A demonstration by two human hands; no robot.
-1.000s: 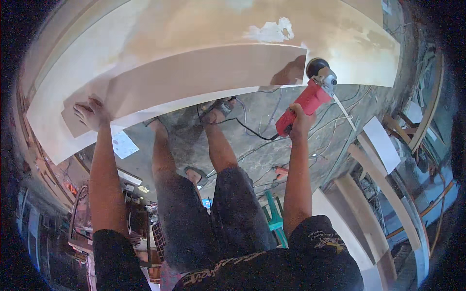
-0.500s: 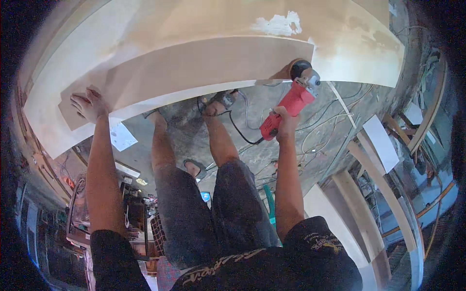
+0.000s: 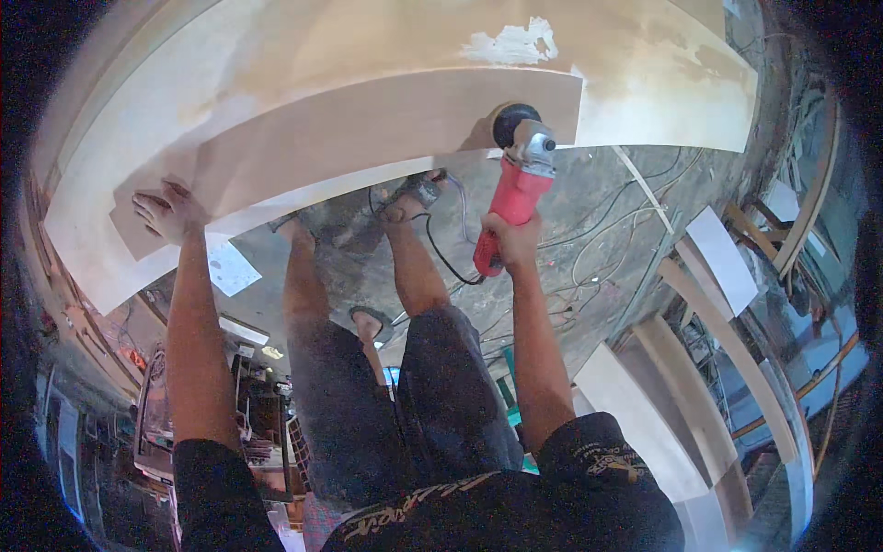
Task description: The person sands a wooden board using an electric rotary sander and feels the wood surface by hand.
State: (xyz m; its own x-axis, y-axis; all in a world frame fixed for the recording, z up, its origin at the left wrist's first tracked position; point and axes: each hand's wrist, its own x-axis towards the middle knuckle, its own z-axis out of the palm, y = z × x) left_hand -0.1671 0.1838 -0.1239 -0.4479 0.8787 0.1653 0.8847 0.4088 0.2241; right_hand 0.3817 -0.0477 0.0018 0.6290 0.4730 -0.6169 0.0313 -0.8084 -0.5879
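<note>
A long brown strip of board [image 3: 368,120] lies on a larger pale curved panel [image 3: 644,115]. My left hand [image 3: 172,212] rests on the strip's left end, fingers stretched out and a little apart. In my right hand [image 3: 515,243] is a red angle grinder [image 3: 518,189] with a silver head, gripped round its body. Its round black disc [image 3: 509,121] meets the strip towards the right end; the face of the disc against the board is hidden. A black cord [image 3: 440,250] runs from the tool's rear end.
White patchy filler [image 3: 511,43] marks the panel's upper part. Cables [image 3: 607,230] trail over the grey floor [image 3: 552,276]. At the right lie curved wooden strips [image 3: 731,345] and a white sheet [image 3: 720,259]. Another person's sandalled foot [image 3: 368,324] shows behind my legs.
My right hand has moved the grinder to the left along the brown strip, and the tool now stands more upright in view. My left hand stays in place on the strip.
</note>
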